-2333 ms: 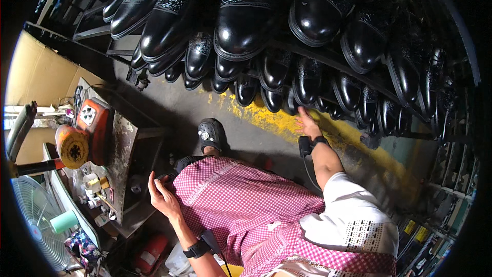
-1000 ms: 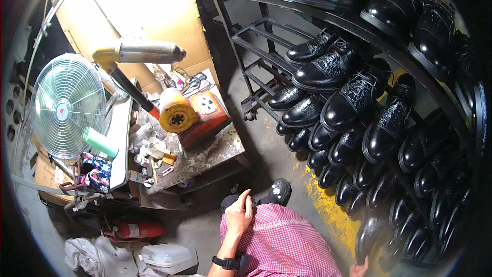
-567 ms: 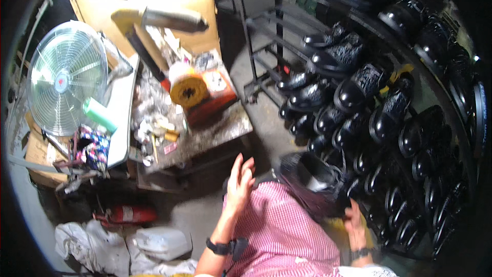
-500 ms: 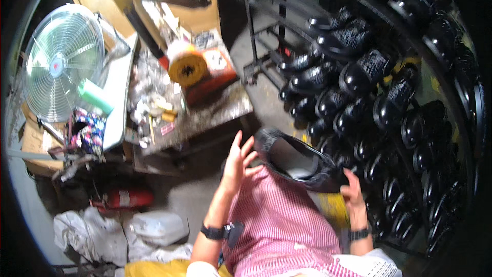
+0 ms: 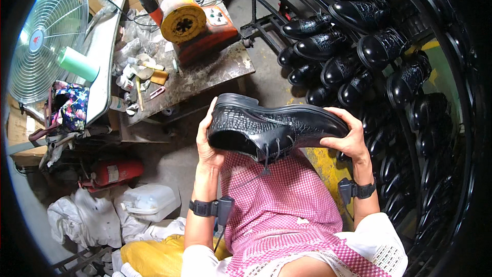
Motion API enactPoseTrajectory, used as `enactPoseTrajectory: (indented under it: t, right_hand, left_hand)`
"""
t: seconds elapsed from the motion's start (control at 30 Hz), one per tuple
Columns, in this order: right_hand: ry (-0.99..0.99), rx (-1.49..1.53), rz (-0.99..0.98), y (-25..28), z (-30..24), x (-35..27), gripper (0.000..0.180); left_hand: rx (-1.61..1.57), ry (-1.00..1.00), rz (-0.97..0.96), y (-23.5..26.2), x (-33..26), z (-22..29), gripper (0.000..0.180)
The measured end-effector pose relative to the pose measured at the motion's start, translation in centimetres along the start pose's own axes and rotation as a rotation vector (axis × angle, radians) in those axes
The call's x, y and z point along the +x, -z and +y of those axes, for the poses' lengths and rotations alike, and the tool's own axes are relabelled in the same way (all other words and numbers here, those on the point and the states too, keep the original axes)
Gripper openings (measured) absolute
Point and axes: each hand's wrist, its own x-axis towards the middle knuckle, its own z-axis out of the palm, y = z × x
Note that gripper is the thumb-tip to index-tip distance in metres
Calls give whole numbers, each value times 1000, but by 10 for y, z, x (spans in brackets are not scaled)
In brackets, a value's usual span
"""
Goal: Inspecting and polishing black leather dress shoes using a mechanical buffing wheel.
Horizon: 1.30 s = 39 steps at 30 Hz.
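Observation:
A black lace-up shoe is held up sideways in front of my checked apron. Its sole edge faces away from me, and the opening and dangling laces point toward me. My left hand grips the heel end, its fingers partly hidden behind the shoe. At the toe end my right hand is closed, with the thumb on the near side and fingers along the sole edge. The upper has a textured panel near the heel and a smooth, shiny toe.
To the right, a black rack carries rows of shiny black shoes. A worn workbench ahead bears an orange machine with a yellow wheel. A fan, red extinguisher and plastic jug are at left.
The shoe has turned from opening up to lying on its side, with its sole edge away from me. My left hand, spread before, has closed on the heel; the view has shifted slightly.

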Motion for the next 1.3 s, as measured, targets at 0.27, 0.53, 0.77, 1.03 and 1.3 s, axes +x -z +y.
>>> enactPoseTrajectory:
  t: [0.27, 0.53, 0.77, 1.03, 1.3]
  right_hand:
    - [151, -88, 352, -25, -21, 51, 61]
    - [439, -458, 558, -36, -41, 149, 59]
    - [543, -518, 638, -47, -60, 219, 58]
    - [420, -625, 753, -50, -75, 291, 62]
    - [440, -671, 776, -56, -92, 334, 63]
  left_hand:
    - [456, -236, 173, 1, 13, -43, 59]
    - [1224, -503, -47, -1, -4, -57, 32]
    - [1280, -605, -57, -1, -1, -54, 28]
    - [1251, -585, -47, 1, -2, -53, 25]
    - [1254, -636, -59, 2, 0, -53, 24]
